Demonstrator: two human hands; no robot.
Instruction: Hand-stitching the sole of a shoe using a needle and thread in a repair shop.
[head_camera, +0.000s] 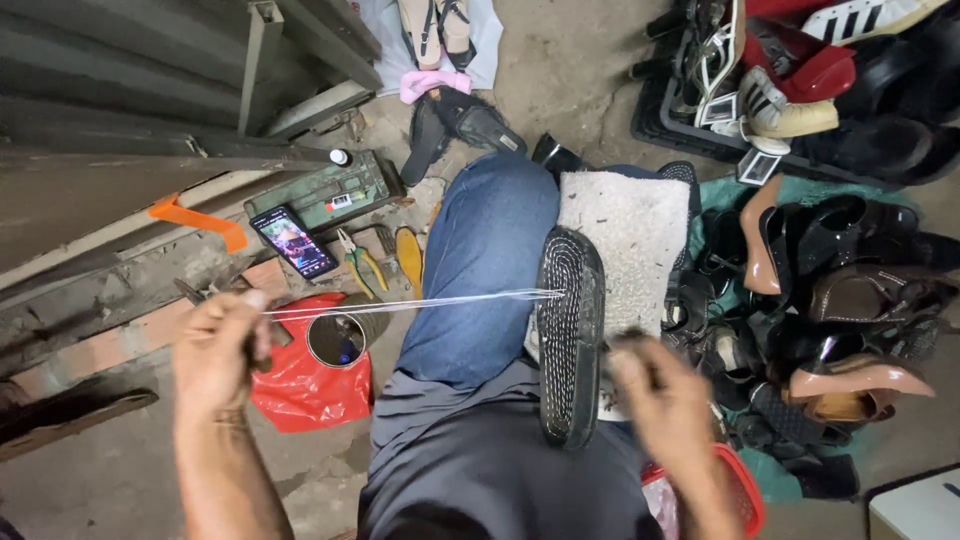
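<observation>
Concrete floor (560, 60), littered with worn shoes (830, 290) and hand tools.
Left hand (215, 345), grip pinched on taut white thread (400, 304) running to the black rubber shoe sole (570, 335) on the knee; right hand (665, 400) blurred beside it, grip unclear. Red plastic bag (310, 390) just right of the left grip.
</observation>
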